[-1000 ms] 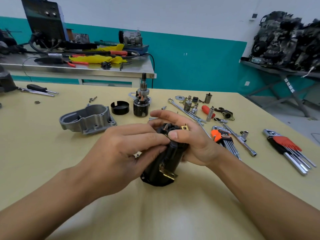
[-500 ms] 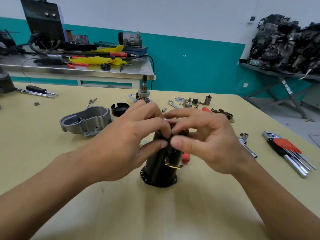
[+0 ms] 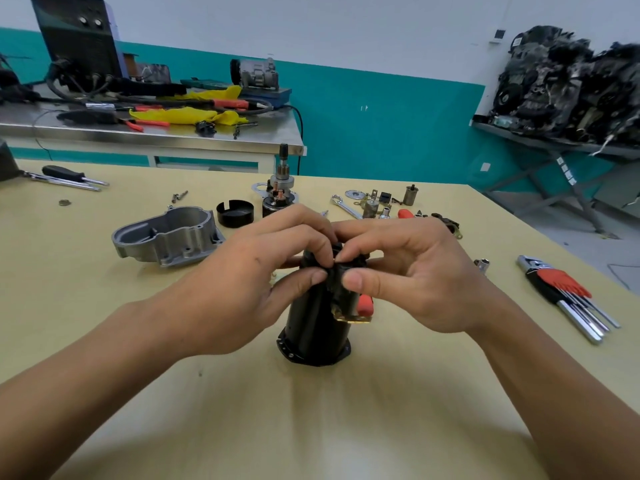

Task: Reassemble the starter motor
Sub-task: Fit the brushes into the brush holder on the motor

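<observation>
Both hands, left [image 3: 242, 282] and right [image 3: 415, 271], are curled round the top of the upright black motor body [image 3: 311, 327], stood at the centre of the table [image 3: 86, 323]. Much is judged undone: grey housing [image 3: 166, 237] at ten o'clock and shaft [image 3: 283, 181] at twelve are left unfitted.

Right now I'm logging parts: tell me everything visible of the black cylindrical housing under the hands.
The glossy black, metal-looking cylindrical housing stands upright on the yellow table, flanged base down. A brass tab juts from its side. The left hand and right hand pinch a dark part at its top.
</observation>
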